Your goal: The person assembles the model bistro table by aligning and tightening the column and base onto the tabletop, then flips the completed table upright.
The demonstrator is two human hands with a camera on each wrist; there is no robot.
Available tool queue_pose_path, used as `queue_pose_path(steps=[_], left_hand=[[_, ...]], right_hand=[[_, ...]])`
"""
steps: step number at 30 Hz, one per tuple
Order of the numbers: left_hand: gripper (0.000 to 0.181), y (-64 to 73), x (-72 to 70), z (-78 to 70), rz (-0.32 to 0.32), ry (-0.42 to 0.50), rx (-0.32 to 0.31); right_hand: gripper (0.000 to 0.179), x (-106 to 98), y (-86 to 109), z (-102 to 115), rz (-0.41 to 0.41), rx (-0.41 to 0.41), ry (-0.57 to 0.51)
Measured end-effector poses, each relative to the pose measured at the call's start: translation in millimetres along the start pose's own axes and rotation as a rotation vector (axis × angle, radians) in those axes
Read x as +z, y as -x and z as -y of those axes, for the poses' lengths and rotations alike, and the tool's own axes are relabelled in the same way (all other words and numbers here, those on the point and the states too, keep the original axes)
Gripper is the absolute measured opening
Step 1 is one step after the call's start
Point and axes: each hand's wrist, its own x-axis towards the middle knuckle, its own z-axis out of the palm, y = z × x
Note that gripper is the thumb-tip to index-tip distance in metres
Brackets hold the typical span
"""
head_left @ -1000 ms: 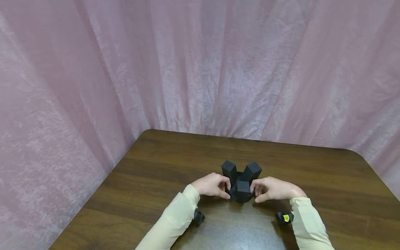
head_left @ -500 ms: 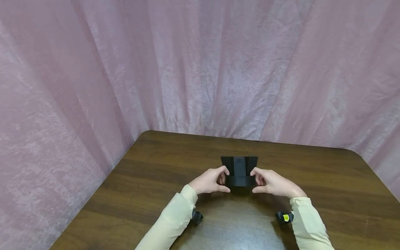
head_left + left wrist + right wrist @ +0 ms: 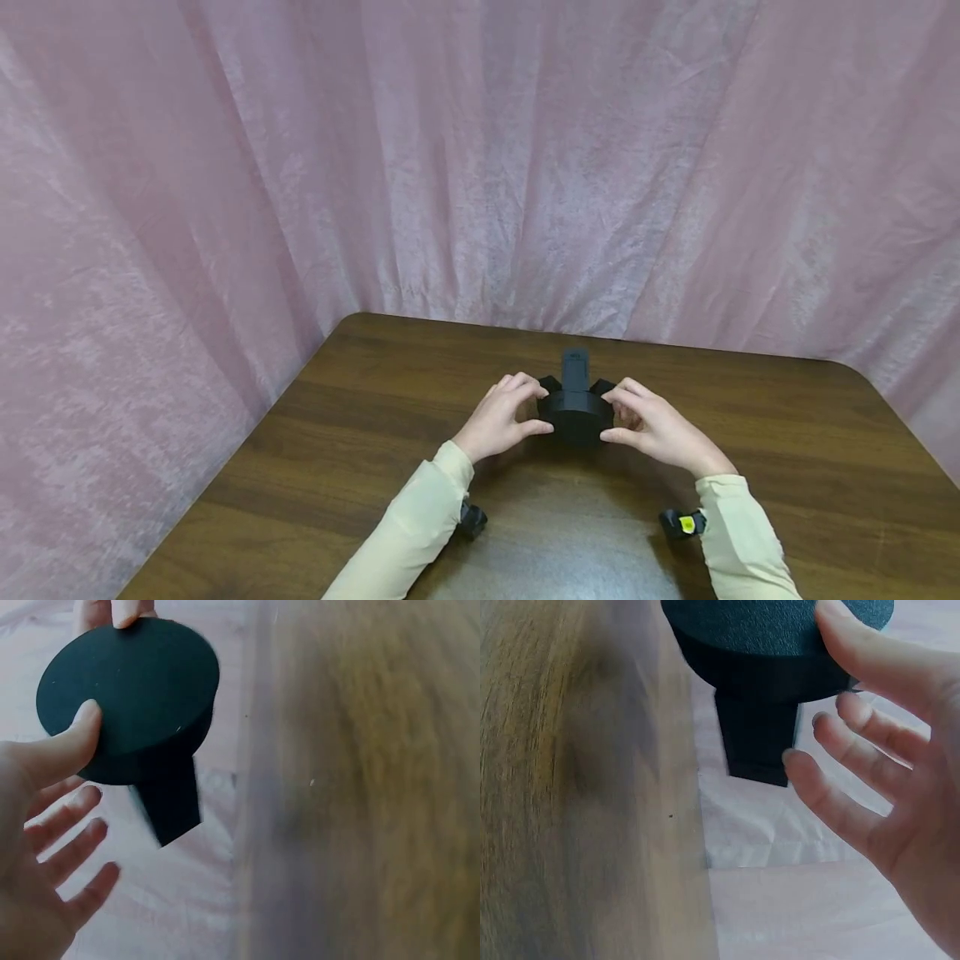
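Observation:
Between both hands is a black object (image 3: 576, 410) with a round, flat base and several blocky prongs; its exact kind I cannot tell. In the head view the base tilts toward me, and one prong (image 3: 575, 369) points away. My left hand (image 3: 501, 421) grips the base's left edge, its thumb on the flat face (image 3: 154, 686) in the left wrist view. From the other side my right hand (image 3: 660, 427) pinches the edge, thumb on the flat face (image 3: 742, 630). The right hand's lower fingers lie beside a prong (image 3: 756, 739). The other prongs are mostly hidden behind the base.
A brown wooden table (image 3: 375, 375) lies below. Pink curtains (image 3: 480, 167) hang behind its far edge and along the left. A black wrist camera (image 3: 472, 520) is below the left sleeve, another camera (image 3: 681, 524) beside the right.
Both hands have tipped the black object, so its prongs, first pointing up, now point away and the flat underside faces me. The hands have moved slightly farther up in the head view.

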Motion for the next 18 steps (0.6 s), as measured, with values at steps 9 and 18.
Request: queue_pose_path(steps=[9, 18], left_hand=[[0.044, -1.4, -4.7, -1.8, -0.127, 0.024, -0.002], [0.046, -2.0, -7.3, -4.9, -0.073, 0.107, -0.021]], right_hand=[[0.036, -1.9, -4.5, 5.2, 0.007, 0.063, 0.012], [0.053, -3.4, -2.5, 10.9, 0.034, 0.129, -0.046]])
